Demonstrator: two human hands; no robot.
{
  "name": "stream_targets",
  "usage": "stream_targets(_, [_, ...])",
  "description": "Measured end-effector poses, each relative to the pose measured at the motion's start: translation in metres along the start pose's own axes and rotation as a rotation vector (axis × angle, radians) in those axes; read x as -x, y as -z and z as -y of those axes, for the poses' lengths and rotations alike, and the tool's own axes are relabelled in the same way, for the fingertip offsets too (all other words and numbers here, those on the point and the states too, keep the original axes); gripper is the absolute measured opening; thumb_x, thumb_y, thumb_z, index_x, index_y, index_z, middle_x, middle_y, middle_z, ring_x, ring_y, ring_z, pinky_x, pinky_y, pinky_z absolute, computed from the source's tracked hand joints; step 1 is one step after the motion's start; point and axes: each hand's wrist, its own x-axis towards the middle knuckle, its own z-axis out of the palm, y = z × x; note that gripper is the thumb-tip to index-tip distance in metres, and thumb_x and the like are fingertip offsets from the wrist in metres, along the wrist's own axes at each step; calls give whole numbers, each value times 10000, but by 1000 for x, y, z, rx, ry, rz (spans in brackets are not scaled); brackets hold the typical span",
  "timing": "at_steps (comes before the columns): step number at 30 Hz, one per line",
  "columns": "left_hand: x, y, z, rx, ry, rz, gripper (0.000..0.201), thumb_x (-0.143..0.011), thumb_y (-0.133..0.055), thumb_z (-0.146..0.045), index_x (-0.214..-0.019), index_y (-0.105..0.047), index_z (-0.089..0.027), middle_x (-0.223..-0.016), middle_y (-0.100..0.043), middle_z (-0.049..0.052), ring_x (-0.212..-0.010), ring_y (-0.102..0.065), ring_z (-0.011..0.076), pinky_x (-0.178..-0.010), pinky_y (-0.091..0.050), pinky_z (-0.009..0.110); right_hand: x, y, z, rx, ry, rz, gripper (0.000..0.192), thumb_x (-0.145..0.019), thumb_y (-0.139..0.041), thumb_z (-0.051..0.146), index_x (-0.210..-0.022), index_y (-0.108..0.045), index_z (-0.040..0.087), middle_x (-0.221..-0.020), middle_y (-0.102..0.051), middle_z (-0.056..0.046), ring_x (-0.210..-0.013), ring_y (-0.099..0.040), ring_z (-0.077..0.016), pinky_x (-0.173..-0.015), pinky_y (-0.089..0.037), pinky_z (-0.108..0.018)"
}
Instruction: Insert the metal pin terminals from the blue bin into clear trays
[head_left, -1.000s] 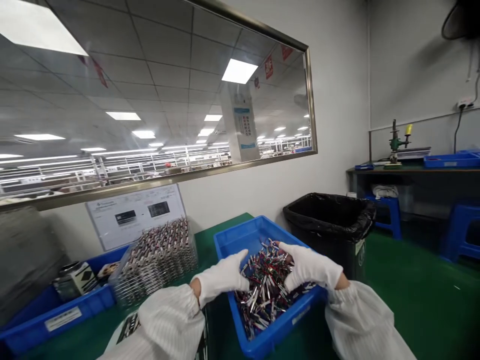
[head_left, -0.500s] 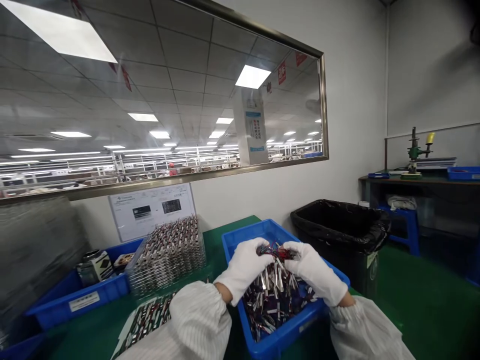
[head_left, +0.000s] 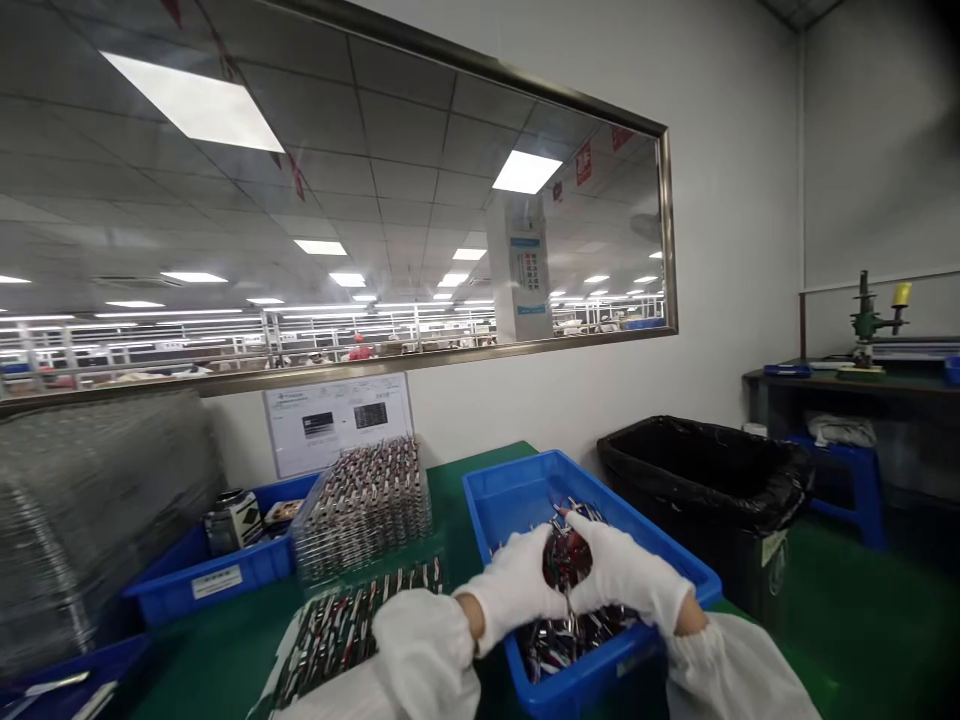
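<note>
Both my hands wear white gloves and meet over a blue bin (head_left: pixel 517 480) full of small metal parts with red and dark wires. My left hand (head_left: pixel 521 585) and my right hand (head_left: pixel 622 575) cup a bunch of these parts (head_left: pixel 564 560) between them, lifted just above the loose heap (head_left: pixel 559 640) in the bin. White sleeves cover both forearms.
A stack of clear trays filled with parts (head_left: pixel 364 505) stands left of the bin, with another filled tray (head_left: pixel 337 630) in front. A second blue bin (head_left: pixel 217 570) lies further left. A black-lined waste bin (head_left: pixel 705 480) stands to the right, a blue stool (head_left: pixel 862 480) beyond.
My hands have drawn together from the sides of the heap, gathered a bunch of parts and raised it. The view has turned slightly to the left.
</note>
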Motion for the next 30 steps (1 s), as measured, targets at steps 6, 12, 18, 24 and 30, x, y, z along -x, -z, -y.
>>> stream_targets(6, [-4, -5, -12, 30, -99, -161, 223, -554, -471, -86, -726, -562, -196, -686, -576, -23, -650, -512, 131, -575, -350, 204, -3, -9, 26, 25, 30, -123, 237, -548, -436, 88, -722, -585, 147, -682, -607, -23, -669, -548, -157, -608, -382, -207])
stream_targets(12, [-13, 11, 0, 87, -102, -207, 209, -554, -451, -57, -706, -540, -171, -640, -546, -21, -589, -475, 101, -515, -338, 178, -14, -5, 33, -23, 47, -8, 256, -503, -511, 131, -747, -583, 154, -675, -615, 15, -625, -545, -124, -532, -375, -161])
stream_targets(18, [-13, 11, 10, 126, -50, -238, 187, -518, -533, -108, -698, -537, -159, -609, -520, -17, -522, -415, 87, -477, -317, 181, -29, -29, 37, 53, -18, -9, 161, -442, -509, 106, -562, -610, 142, -551, -596, -9, -554, -533, -149, -494, -354, -192])
stream_targets(24, [-17, 27, -3, 193, -67, -217, 279, -501, -448, -32, -731, -545, -156, -685, -526, -13, -588, -429, 81, -544, -335, 176, -17, -6, 33, 10, -101, -121, 183, -552, -442, 170, -638, -603, 157, -540, -577, 0, -502, -502, -119, -464, -338, -183])
stream_targets(30, [-19, 10, 10, 334, 64, -77, 195, -497, -561, -127, -691, -536, -129, -564, -495, -21, -493, -410, 70, -441, -313, 172, -16, -20, 39, -62, -81, -6, 255, -456, -482, 116, -673, -601, 173, -599, -610, 16, -574, -538, -133, -502, -356, -165])
